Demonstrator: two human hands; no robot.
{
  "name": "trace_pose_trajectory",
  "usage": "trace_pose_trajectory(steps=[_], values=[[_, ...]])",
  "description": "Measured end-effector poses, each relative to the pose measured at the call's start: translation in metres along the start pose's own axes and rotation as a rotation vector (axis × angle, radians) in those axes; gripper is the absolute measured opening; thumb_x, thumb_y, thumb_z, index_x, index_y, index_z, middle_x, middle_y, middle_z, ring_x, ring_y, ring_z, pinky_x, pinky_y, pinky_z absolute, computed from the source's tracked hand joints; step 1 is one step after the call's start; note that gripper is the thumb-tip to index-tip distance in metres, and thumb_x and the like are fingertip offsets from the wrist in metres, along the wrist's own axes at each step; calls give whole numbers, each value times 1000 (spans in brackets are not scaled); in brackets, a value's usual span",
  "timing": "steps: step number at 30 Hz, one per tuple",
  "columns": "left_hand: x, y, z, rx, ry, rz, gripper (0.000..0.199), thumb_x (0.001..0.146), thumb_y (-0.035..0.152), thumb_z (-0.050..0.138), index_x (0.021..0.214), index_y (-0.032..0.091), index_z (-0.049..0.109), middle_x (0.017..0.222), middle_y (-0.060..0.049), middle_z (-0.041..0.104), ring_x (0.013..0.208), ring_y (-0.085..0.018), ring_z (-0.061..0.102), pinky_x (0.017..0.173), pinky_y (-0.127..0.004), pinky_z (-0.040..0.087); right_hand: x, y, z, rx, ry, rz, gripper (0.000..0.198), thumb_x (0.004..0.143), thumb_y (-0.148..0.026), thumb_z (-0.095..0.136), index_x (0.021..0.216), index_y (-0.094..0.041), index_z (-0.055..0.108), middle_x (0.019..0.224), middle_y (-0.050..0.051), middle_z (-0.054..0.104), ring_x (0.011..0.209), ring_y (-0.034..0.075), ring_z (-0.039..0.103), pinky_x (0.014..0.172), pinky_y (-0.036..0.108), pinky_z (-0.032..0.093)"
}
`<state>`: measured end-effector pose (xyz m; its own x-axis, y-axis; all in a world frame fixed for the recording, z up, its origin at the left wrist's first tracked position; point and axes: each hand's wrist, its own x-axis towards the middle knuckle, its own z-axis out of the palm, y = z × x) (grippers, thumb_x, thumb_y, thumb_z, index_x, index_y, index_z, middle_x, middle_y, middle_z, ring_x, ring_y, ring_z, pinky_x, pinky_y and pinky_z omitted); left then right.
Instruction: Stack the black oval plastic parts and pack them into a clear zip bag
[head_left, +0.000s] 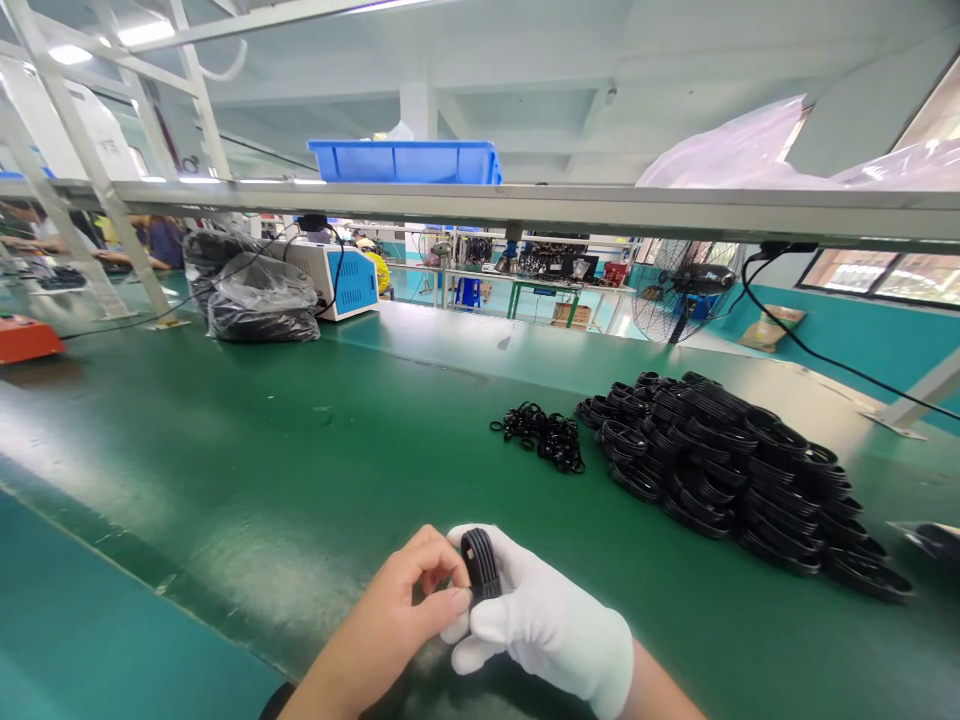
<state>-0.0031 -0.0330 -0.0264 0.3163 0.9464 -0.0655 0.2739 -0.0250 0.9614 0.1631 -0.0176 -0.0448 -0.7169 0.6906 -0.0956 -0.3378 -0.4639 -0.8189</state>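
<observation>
A small coil of black cable [481, 565] is held upright just above the front of the green bench. My right hand [544, 610], in a white glove, wraps round it from the right, thumb in front. From the left, my bare left hand [409, 600] pinches the coil's near edge between thumb and fingers; what lies under the fingertips is partly hidden. Beyond the hands lies a small heap of black rings [551, 437], thin and band-like. To its right rises a large pile of coiled black cables [720, 450].
The green bench [337, 440] runs across the view. Plastic bags [262, 300] and a white-and-blue machine [349, 280] stand at the back left, an orange box [28, 340] at far left. A shelf [555, 203] with a blue tray [405, 162] spans overhead.
</observation>
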Motion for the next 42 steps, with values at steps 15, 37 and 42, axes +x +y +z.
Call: trace_pose_trajectory(steps=[15,37,42], values=[[18,-4,-17,-189,-77,73,27,74,31,58,98,20,61,98,-4,61,94,-19,53,87,-31,39,1,10,0,115,-98,56,41,68,-40,59,99,-12,55,99,10,59,74,17,60,63,29,45],[2,1,0,90,-24,-31,15,74,28,50,63,18,46,69,4,43,68,-11,40,65,-22,34,5,5,10,-170,183,-24,63,53,-8,69,108,-22,41,83,-2,57,77,17,57,66,32,45],[-1,0,-1,88,-3,-23,16,74,28,50,63,18,47,73,3,40,71,-12,39,68,-23,32,4,2,14,-236,281,-41,58,53,-8,67,103,-21,41,83,-2,56,68,11,51,60,26,41]])
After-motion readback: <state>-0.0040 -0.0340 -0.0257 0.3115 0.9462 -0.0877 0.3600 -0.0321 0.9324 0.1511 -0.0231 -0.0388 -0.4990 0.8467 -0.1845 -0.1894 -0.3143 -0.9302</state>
